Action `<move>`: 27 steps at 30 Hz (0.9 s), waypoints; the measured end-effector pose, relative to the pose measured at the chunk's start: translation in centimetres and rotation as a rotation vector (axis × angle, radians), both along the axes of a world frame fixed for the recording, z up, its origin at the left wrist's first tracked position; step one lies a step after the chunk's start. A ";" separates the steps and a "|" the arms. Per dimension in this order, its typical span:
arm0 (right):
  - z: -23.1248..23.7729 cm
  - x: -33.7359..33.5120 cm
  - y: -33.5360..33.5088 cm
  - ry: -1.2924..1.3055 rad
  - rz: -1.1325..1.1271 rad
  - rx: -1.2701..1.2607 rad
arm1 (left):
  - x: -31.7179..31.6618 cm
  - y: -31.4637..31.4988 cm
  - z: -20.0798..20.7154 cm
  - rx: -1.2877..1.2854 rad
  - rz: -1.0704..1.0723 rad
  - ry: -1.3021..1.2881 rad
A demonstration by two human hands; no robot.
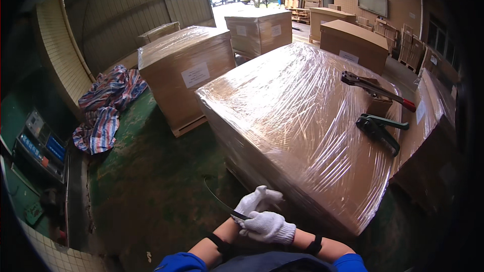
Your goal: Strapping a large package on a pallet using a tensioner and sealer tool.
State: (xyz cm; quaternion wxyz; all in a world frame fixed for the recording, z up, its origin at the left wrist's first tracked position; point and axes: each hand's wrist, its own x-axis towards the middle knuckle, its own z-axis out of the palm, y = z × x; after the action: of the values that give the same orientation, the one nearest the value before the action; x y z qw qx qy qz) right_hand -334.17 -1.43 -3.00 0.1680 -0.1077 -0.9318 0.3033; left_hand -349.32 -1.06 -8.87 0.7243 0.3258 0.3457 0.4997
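White knitted gloves cover both hands, which are close together at the near side of a large cardboard box (252,90) wrapped in clear stretch film. My right hand (269,226) is closed on a dark strapping band (222,202), whose thin length curves up and left over the floor. My left hand (254,201) lies just beyond the right, fingers stretched toward the box's side; its palm is partly hidden. On the box top rest a strapping tensioner (378,130) with green and black handles and a long-handled crimping tool (378,89) with a red grip, beside a small cardboard piece (379,106).
Another wrapped box (186,65) stands on a pallet ahead left, with a further wrapped box (259,30) behind. Brown cartons (353,43) are at the back right. A striped sheet (108,103) lies crumpled on the green floor (146,171), near a machine panel (43,143).
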 end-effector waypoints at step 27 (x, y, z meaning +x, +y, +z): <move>0.6 -4.7 -4.2 -0.341 -0.318 -0.204 | -4.3 -0.4 -1.4 0.702 -0.086 1.338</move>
State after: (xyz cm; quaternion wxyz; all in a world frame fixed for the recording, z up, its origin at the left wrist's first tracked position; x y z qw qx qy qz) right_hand -338.91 -5.61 -2.41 0.0424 -0.3190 -0.8825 0.3429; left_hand -353.60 -1.47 -10.24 0.2328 0.7842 0.5192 0.2475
